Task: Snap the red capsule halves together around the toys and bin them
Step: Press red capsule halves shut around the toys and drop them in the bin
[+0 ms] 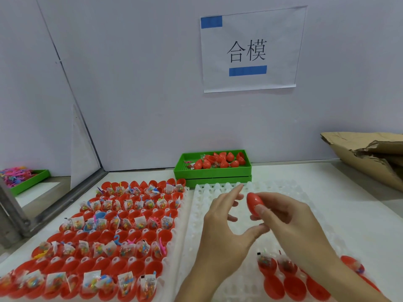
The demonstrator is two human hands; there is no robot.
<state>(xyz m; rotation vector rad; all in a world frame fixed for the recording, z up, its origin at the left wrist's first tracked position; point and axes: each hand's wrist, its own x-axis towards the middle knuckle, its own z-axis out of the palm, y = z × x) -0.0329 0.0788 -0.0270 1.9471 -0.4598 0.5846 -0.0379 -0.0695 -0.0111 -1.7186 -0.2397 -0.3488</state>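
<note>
right hand [290, 216] grip: pinches closed red capsule [254, 203] above white tray [218, 214] | left hand [226, 221] grip: loose, fingers spread, empty, beside capsule | green bin [212, 171] beyond tray

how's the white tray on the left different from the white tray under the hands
The left white tray is packed nearly full with open red capsule halves, many holding bagged toys. The right white tray is mostly bare sockets, with only a few red halves at its near edge. The right hand holds a closed red capsule above the right tray; no hand is over the left one. Both are white socketed trays, side by side.
</note>
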